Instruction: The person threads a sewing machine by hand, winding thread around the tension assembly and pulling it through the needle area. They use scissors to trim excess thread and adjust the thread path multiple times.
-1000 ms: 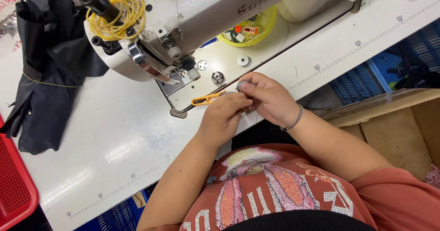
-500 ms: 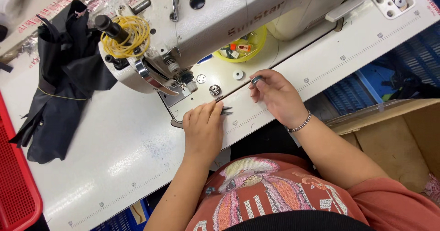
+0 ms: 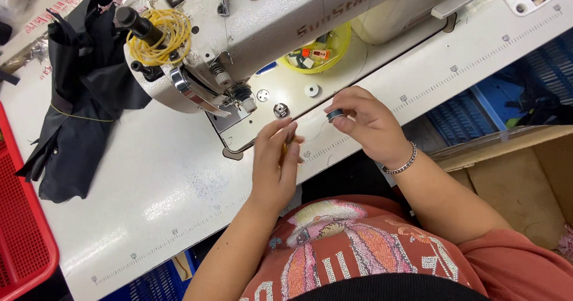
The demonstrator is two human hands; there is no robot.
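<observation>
Right now the right hand (image 3: 370, 125) pinches a small dark bobbin (image 3: 335, 115) between thumb and fingertips, at about 2 o'clock from the left hand (image 3: 276, 164), just above the near edge of the white table (image 3: 149, 187). The bobbin is round, with a dark wound core and a shiny metal rim. The left hand is curled narrow around a slim yellow-handled snipper (image 3: 287, 143), whose tip points toward 12 o'clock. A fine thread seems to run between the two hands, though it is too thin to be sure. At 11 o'clock from the bobbin lies a metal bobbin case (image 3: 280, 110) on the sewing machine (image 3: 268, 32) bed, with a white disc (image 3: 311, 90) at 12 o'clock. Open table spreads toward 8 o'clock; black fabric (image 3: 83, 92) lies well apart at 9 o'clock. Compared with half a second ago, the right hand has lifted the bobbin clear of the bed, and the left hand has turned on edge.
</observation>
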